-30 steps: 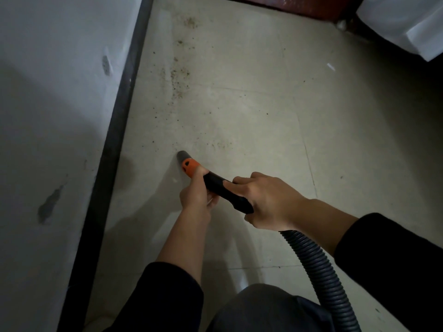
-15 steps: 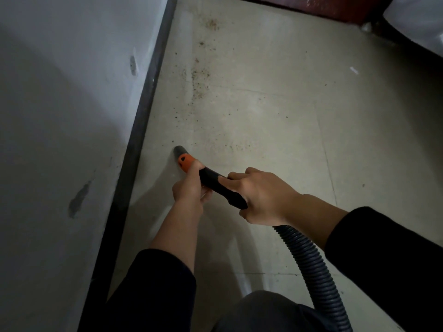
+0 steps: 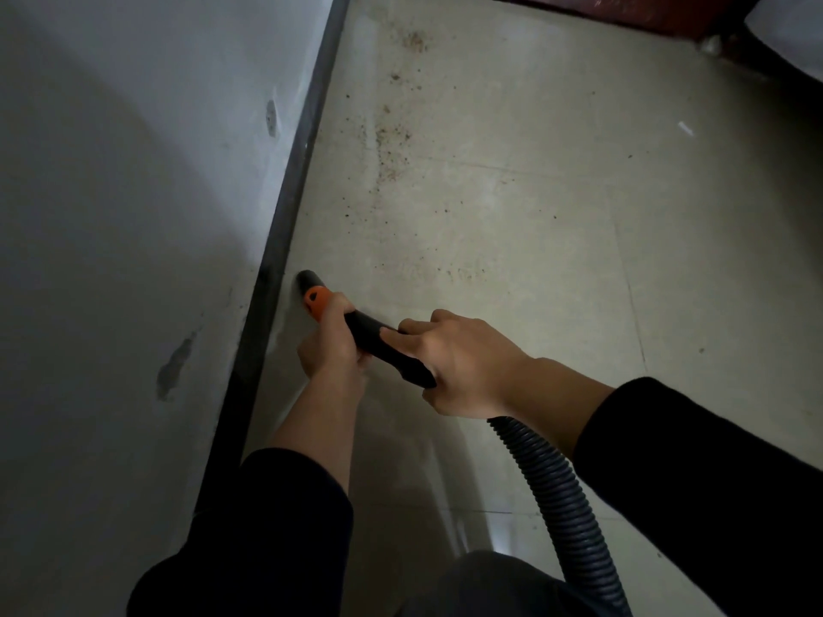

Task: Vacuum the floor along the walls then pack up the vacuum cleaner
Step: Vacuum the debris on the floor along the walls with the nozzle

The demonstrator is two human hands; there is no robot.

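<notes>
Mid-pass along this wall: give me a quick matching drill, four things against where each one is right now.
Things
1. left hand
2. right hand
3. nozzle tip
4. dirt specks

Places
A. scattered on the floor ahead of the nozzle tip
B. grips the front of the black handle, by the orange collar
C. down low, close beside the dark baseboard
D. grips the rear of the black handle, where the ribbed hose joins

Pairs: 1-B, 2-D, 3-C, 4-A
</notes>
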